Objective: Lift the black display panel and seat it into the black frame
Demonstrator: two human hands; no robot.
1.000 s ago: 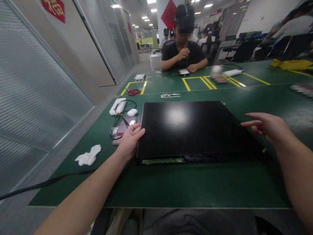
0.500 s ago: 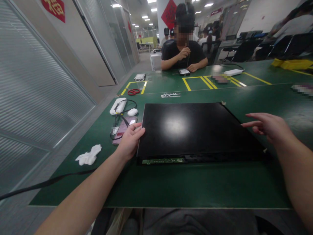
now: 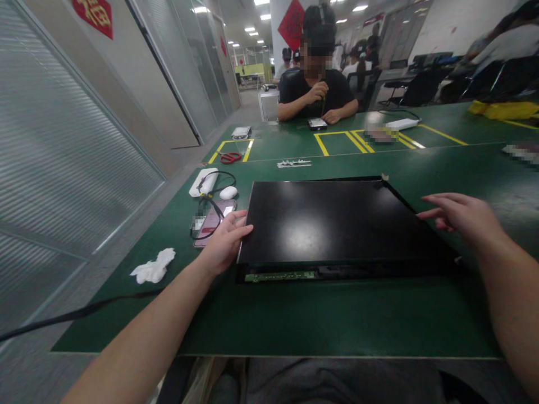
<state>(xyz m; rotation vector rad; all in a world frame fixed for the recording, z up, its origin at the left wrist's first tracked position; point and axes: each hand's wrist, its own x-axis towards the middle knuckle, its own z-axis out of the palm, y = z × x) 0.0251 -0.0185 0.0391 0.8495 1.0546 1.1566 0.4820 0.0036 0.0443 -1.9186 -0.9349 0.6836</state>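
A glossy black LCD panel lies over a dark frame on the green table, with a strip of green circuit board showing along the near edge. My left hand pinches the panel's left edge, thumb on top and fingers at the side and below. Along the frame's right side is my right hand, fingers apart and holding nothing. Its index fingertip is at the edge; whether it touches is unclear. At the far side and far right corner, a band of the frame shows past the panel.
Left of the panel are a phone, a white power bank with a black cable, a white oval case and crumpled tissue. Red-handled scissors lie farther back. A person sits opposite, handling a small device.
The panel has come down and slightly toward me and right at its far edge, exposing more of the frame there. My left hand moved slightly right with it; my right hand barely moved.
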